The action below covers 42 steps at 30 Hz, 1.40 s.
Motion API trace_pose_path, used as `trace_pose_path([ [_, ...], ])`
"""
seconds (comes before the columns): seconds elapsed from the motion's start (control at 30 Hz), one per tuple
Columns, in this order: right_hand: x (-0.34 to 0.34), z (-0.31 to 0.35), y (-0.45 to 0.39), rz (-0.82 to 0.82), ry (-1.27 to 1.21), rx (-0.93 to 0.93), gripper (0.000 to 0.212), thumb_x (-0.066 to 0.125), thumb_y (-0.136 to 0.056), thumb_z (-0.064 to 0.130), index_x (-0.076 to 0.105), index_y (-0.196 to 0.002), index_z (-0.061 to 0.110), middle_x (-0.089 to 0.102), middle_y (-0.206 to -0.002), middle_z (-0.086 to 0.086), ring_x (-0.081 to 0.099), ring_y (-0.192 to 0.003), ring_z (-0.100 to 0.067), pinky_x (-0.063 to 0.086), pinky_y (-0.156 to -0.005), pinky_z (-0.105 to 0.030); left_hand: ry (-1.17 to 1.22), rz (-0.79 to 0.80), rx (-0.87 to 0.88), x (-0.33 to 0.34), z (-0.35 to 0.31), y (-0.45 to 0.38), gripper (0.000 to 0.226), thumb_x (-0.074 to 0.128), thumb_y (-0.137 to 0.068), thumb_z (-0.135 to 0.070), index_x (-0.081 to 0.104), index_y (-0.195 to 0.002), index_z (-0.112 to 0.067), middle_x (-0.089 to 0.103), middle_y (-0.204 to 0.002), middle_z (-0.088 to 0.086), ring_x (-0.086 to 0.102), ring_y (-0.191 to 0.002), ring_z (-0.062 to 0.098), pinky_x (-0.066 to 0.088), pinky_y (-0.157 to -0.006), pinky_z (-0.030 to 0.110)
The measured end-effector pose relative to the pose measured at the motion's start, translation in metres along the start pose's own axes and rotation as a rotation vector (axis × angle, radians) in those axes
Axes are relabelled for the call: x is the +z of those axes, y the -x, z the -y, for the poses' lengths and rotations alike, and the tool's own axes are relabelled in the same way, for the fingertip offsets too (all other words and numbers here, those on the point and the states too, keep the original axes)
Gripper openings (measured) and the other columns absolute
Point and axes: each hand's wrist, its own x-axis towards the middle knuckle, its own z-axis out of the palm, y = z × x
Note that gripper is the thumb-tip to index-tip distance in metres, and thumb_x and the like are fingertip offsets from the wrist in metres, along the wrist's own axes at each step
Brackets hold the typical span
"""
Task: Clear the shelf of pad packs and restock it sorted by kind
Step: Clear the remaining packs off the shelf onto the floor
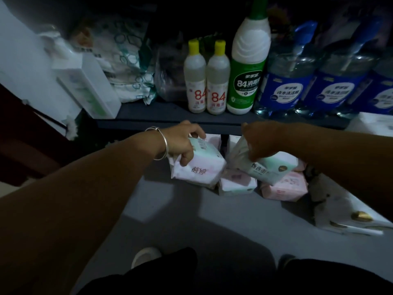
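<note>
Pink and mint wrapping is showing on the pad packs lying on the grey floor (191, 213) below a dark shelf (170, 116). The left hand (180, 143), with two silver bangles (162, 145) on its wrist, is gripping a pack (202, 167) from above, thumb down the near side and the other fingers curled over its far top edge. This pack is sitting tilted, one corner resting on the floor. The right hand (263, 141) is clutching a second pack (270, 169), fingers wrapped over its upper end, and is holding it slanted above the others. Two more packs are lying flat: one (237, 184) between the held ones, a pinker one (285, 188) under the right hand's pack. Further packs (214, 139) are showing in the shadow beneath the shelf edge. On the shelf two small yellow-capped bottles (206, 86) are standing beside a tall green-labelled bottle (247, 71), with blue-labelled jugs (285, 86) to its right. A white box (89, 84) and patterned bags (127, 67) are sitting at the shelf's left end. A white bag with gold marks (348, 211) is lying on the floor at the right.
</note>
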Motion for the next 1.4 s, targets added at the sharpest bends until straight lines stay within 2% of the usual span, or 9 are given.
trace_pose_path([
  [0.1, 0.008, 0.017, -0.005, 0.053, 0.002, -0.033, 0.054, 0.075, -0.074, 0.035, 0.054, -0.118, 0.013, 0.06, -0.112, -0.005, 0.06, -0.096, -0.02, 0.053, -0.082, -0.033, -0.152, 0.11, 0.039, 0.008, 0.02, -0.002, 0.078, 0.073, -0.058, 0.01, 0.048, -0.124, -0.022, 0.034, -0.114, 0.0, 0.048, -0.101, 0.024, 0.056, -0.069, 0.036],
  [0.27, 0.027, 0.041, -0.015, 0.05, 0.077, -0.06, 0.054, 0.073, -0.075, 0.033, 0.047, -0.119, 0.013, 0.058, -0.116, -0.006, 0.058, -0.104, -0.024, 0.05, -0.082, -0.032, -0.281, 0.228, 0.18, 0.036, 0.058, -0.016, 0.085, 0.071, -0.059, 0.006, 0.039, -0.13, -0.027, 0.031, -0.122, -0.003, 0.041, -0.114, 0.023, 0.055, -0.085, 0.037],
  [0.43, 0.043, 0.057, -0.029, 0.025, 0.094, -0.072, 0.063, 0.074, -0.075, 0.033, 0.047, -0.128, 0.011, 0.054, -0.115, -0.005, 0.055, -0.105, -0.023, 0.046, -0.076, -0.03, -0.383, 0.148, 0.379, 0.075, 0.09, -0.037, 0.076, 0.076, -0.066, -0.006, 0.039, -0.131, -0.015, 0.029, -0.129, 0.001, 0.033, -0.115, 0.013, 0.031, -0.087, 0.012],
  [0.63, 0.044, 0.073, -0.047, 0.004, 0.095, -0.119, 0.046, 0.07, -0.078, 0.033, 0.054, -0.115, 0.012, 0.057, -0.113, -0.005, 0.055, -0.102, -0.021, 0.043, -0.071, -0.028, -0.479, -0.028, 0.379, 0.12, 0.128, -0.053, 0.076, 0.076, -0.071, -0.015, 0.037, -0.135, -0.003, 0.029, -0.139, 0.013, 0.03, -0.126, 0.026, 0.033, -0.105, 0.035],
  [0.9, 0.05, 0.082, -0.05, -0.113, 0.068, -0.147, 0.061, 0.072, -0.076, 0.031, 0.042, -0.123, 0.007, 0.054, -0.117, -0.011, 0.054, -0.104, -0.024, 0.04, -0.071, -0.028, -0.559, -0.009, 0.15, 0.121, 0.131, -0.052, 0.086, 0.08, -0.06, -0.046, 0.041, -0.133, -0.024, 0.028, -0.137, 0.0, 0.029, -0.125, 0.023, 0.029, -0.098, 0.038],
  [1.07, 0.036, 0.101, -0.056, -0.162, 0.038, -0.233, 0.05, 0.067, -0.08, 0.033, 0.048, -0.121, 0.011, 0.055, -0.119, -0.008, 0.051, -0.109, -0.025, 0.035, -0.072, -0.028, -0.202, -0.021, 0.048, 0.08, 0.123, -0.052, 0.04, 0.074, -0.077, -0.019, 0.058, -0.112, -0.007, 0.052, -0.122, 0.009, 0.054, -0.105, 0.026, 0.041, -0.08, 0.023],
  [1.2, 0.032, 0.123, -0.073, -0.172, 0.024, -0.264, 0.076, 0.074, -0.074, 0.042, 0.037, -0.133, 0.012, 0.05, -0.129, -0.01, 0.048, -0.115, -0.026, 0.039, -0.082, -0.031, -0.143, -0.039, -0.01, 0.059, 0.123, -0.048, 0.033, 0.067, -0.081, -0.009, 0.057, -0.112, -0.004, 0.062, -0.103, 0.009, 0.056, -0.091, 0.019, 0.037, -0.063, 0.014],
  [1.3, 0.04, 0.125, -0.076, -0.159, 0.081, -0.257, 0.087, 0.074, -0.071, 0.05, 0.031, -0.138, 0.013, 0.046, -0.134, -0.01, 0.048, -0.117, -0.026, 0.042, -0.091, -0.036, -0.069, -0.007, -0.028, 0.058, 0.13, -0.049, 0.041, 0.074, -0.075, -0.011, 0.054, -0.109, -0.005, 0.063, -0.106, 0.009, 0.061, -0.099, 0.024, 0.047, -0.078, 0.024],
  [1.4, 0.048, 0.123, -0.071, -0.151, 0.081, -0.286, 0.067, 0.067, -0.079, 0.045, 0.041, -0.133, 0.014, 0.05, -0.13, -0.011, 0.051, -0.113, -0.026, 0.043, -0.092, -0.037, -0.046, 0.009, -0.025, 0.054, 0.129, -0.05, 0.042, 0.076, -0.073, -0.011, 0.052, -0.108, -0.008, 0.062, -0.106, 0.008, 0.059, -0.099, 0.023, 0.047, -0.083, 0.031],
])
